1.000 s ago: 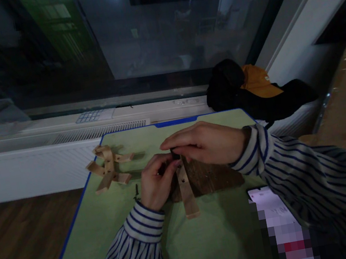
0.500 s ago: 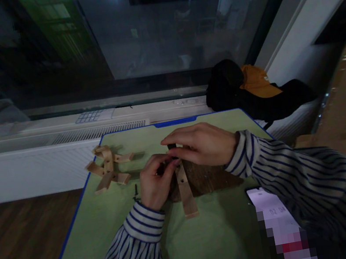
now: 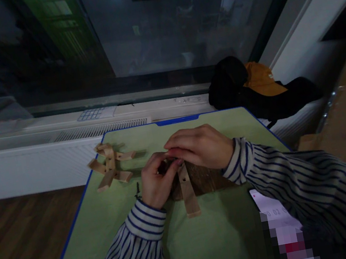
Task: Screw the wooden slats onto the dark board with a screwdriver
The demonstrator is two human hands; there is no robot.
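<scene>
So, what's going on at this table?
A person in a striped shirt works at a green table. Both hands, left hand and right hand, meet over the far end of a pale wooden strip lying across a dark board; what they pinch is hidden. A small pile of wooden pieces lies to the left, a phone to the right.

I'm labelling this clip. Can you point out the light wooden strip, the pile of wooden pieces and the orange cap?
light wooden strip point(image 3: 190, 198), head view, its free near end.
pile of wooden pieces point(image 3: 110, 165), head view, the long middle piece.
orange cap point(image 3: 261, 82), head view, its crown.
</scene>
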